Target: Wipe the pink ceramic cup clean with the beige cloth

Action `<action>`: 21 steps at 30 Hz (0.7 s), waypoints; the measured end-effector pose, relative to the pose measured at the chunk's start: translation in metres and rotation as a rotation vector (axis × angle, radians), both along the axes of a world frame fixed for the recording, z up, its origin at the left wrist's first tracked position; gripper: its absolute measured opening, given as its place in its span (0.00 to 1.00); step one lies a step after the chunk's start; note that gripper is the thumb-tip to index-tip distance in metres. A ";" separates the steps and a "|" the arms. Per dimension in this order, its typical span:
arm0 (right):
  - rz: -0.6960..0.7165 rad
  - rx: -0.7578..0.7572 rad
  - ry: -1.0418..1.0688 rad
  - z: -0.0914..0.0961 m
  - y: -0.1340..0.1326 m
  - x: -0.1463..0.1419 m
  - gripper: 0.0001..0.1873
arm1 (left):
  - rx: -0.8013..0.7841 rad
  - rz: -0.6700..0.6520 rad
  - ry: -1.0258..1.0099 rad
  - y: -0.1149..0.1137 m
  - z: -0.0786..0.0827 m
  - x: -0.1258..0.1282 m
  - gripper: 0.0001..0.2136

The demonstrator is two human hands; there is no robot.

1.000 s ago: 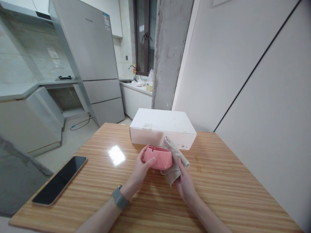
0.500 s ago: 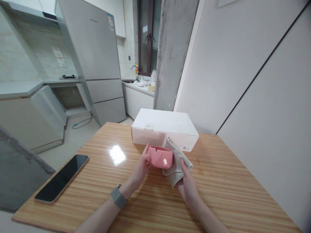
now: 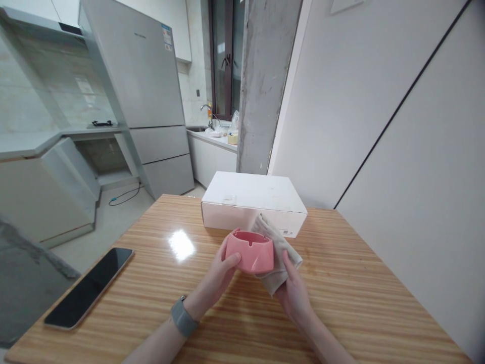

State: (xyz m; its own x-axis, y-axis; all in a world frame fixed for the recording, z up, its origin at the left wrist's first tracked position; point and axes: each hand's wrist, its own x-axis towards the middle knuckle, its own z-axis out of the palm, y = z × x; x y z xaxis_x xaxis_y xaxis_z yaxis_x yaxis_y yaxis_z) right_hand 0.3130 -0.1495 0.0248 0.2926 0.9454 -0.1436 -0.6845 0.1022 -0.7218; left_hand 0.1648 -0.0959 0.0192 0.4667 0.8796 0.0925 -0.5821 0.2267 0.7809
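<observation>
Over the wood-grain table (image 3: 364,293), before the white box (image 3: 253,189), my left hand (image 3: 222,265) is gripping the pink container (image 3: 253,257) — my right hand (image 3: 296,293) is holding the grey cloth (image 3: 282,257) at its right side — firm grip, light even cloth pressure seeming advisable.

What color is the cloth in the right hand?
Light grayish beige; the cloth shows best in the head view.

Pink dish (image 3: 253,258) in left hand (image 3: 220,269)
</observation>
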 end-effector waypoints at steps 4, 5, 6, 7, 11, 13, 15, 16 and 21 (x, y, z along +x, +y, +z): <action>-0.021 -0.008 -0.006 -0.001 0.000 0.000 0.25 | 0.004 0.028 0.016 0.001 0.000 0.000 0.35; -0.025 -0.010 -0.005 -0.001 0.000 0.000 0.25 | 0.006 0.049 0.033 0.001 0.000 0.000 0.34; -0.028 -0.015 -0.005 -0.001 0.000 0.000 0.24 | 0.008 0.068 0.050 0.001 0.001 0.000 0.34; -0.030 -0.022 -0.007 -0.001 0.000 0.000 0.24 | 0.009 0.087 0.065 0.001 0.002 0.000 0.34; -0.044 -0.037 -0.011 -0.004 0.000 0.001 0.24 | -0.006 0.148 0.110 0.002 0.003 0.000 0.32; -0.045 -0.039 0.003 -0.005 0.000 0.001 0.24 | -0.030 0.165 0.116 0.004 0.002 -0.001 0.31; -0.039 -0.045 0.015 -0.006 0.000 0.002 0.25 | -0.050 0.178 0.110 0.006 0.001 -0.001 0.32; -0.038 -0.048 0.017 -0.006 0.000 0.002 0.25 | -0.056 0.182 0.103 0.006 0.001 -0.001 0.33; -0.069 -0.061 -0.009 -0.008 -0.001 0.000 0.24 | -0.086 0.194 0.095 0.007 0.000 -0.001 0.34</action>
State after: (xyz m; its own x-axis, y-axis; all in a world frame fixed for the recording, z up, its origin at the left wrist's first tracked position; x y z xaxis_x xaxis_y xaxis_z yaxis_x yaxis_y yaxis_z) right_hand 0.3133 -0.1502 0.0167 0.3586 0.9125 -0.1968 -0.6705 0.1051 -0.7344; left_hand 0.1635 -0.0887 0.0188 0.2915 0.9563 -0.0234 -0.5456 0.1863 0.8170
